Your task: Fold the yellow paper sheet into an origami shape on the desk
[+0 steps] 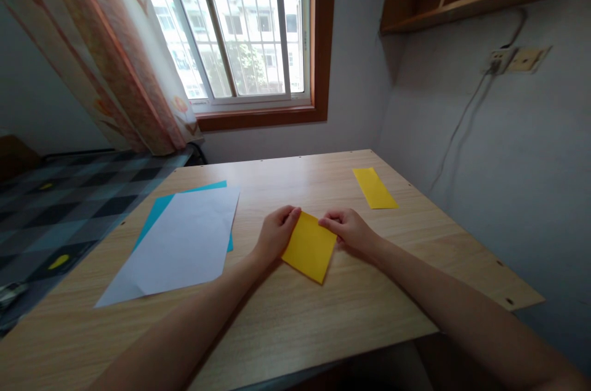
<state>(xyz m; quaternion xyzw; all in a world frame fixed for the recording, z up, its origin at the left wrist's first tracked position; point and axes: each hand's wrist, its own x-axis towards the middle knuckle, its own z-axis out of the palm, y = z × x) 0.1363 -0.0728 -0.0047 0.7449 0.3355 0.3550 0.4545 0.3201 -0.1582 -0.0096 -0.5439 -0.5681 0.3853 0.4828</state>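
A small four-sided piece of yellow paper (310,249) is held between my two hands, tilted, over the middle of the table. My left hand (278,231) pinches its upper left edge, the thumb lying near the top corner. At the upper right, my right hand (348,229) grips the paper between thumb and fingers. The fingers behind the sheet are partly hidden. Whether the paper is folded or a single layer, I cannot tell.
A white sheet (189,240) overlaps a blue sheet (154,215) on the table's left side. A yellow paper strip (375,189) lies at the back right of the wooden table (268,323). A checked bed (92,188) stands to the left, a wall to the right.
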